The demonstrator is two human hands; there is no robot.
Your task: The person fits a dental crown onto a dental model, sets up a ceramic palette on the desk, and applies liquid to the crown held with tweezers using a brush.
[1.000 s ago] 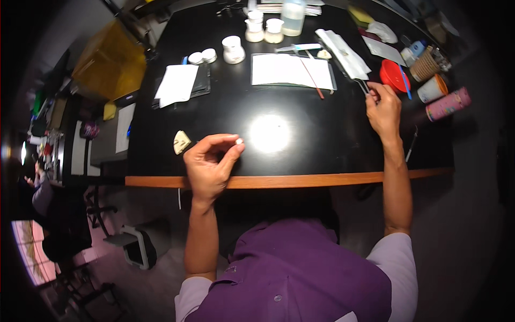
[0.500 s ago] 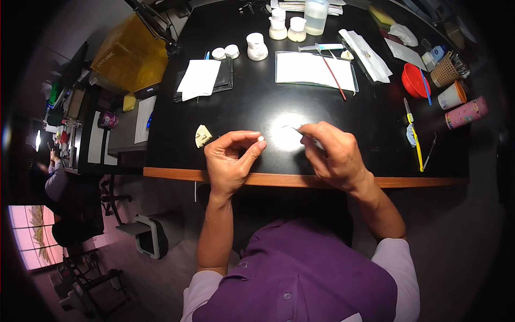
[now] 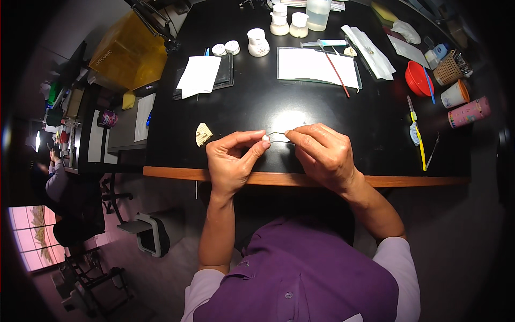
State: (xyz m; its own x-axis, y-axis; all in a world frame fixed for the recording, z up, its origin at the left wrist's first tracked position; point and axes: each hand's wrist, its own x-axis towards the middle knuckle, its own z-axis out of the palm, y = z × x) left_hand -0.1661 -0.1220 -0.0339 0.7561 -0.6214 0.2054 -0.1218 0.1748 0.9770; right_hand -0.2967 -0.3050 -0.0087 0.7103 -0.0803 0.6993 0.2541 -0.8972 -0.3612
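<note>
Between thumb and index finger my left hand (image 3: pixel 230 161) pinches a small white tooth-sized piece (image 3: pixel 265 138), held just above the table near its front edge. My right hand (image 3: pixel 328 155) is closed around a thin two-pronged metal tool (image 3: pixel 278 133). Its two slender prongs reach left to the white piece; whether they touch it, I cannot tell. Most of the tool is hidden by the fingers. Left of my left hand lies a cream fan-shaped block (image 3: pixel 203 134) with ridges along its edge.
A white-covered glass slab (image 3: pixel 308 65) with a red-handled brush (image 3: pixel 337 74) lies ahead. White jars (image 3: pixel 258 43) stand behind. To the right are a red bowl (image 3: pixel 417 78), a yellow-handled knife (image 3: pixel 417 134) and a pink cylinder (image 3: pixel 469 111). A white sheet (image 3: pixel 198 76) lies left.
My right hand has come slightly left and turned, bringing the two-pronged tool from the bright spot to the white piece. My left hand has hardly moved and keeps its pinch.
</note>
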